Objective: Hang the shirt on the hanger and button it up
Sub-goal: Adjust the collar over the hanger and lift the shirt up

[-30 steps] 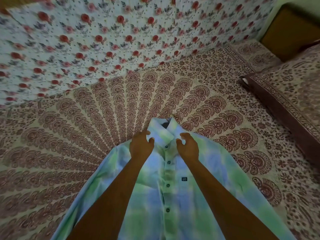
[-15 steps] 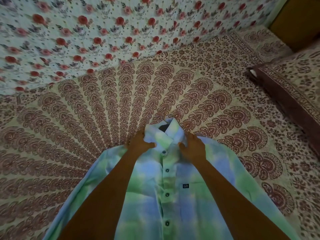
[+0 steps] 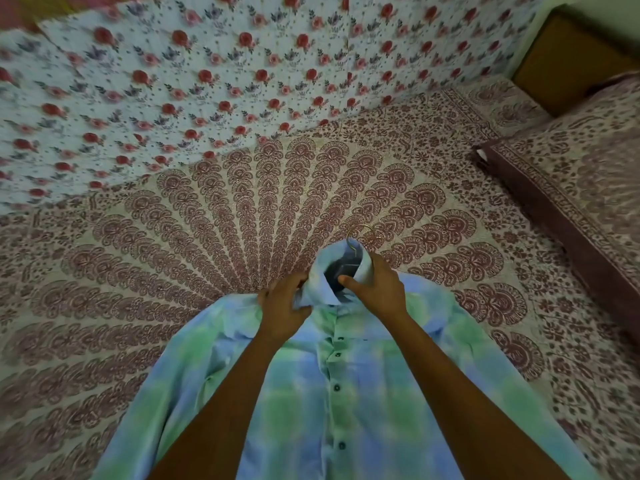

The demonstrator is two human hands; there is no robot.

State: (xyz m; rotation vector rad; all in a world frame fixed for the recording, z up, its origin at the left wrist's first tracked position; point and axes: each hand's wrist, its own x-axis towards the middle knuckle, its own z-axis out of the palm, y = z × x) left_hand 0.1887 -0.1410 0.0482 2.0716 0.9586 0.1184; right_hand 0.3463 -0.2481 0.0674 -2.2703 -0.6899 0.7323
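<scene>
Patterned bedspread (image 3: 242, 209) bearing a buttoned green-blue shirt (image 3: 346, 393) laid flat; hanger hook (image 3: 360, 233) protrudes from the collar (image 3: 349, 268). Left hand (image 3: 282, 306) and right hand (image 3: 381, 289) each pinch a collar side.

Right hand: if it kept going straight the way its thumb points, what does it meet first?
The right hand holds the collar, thumb pointing left across the neck opening. It would probably meet the collar's other flap, held by the left hand, though depth is unclear.
</scene>
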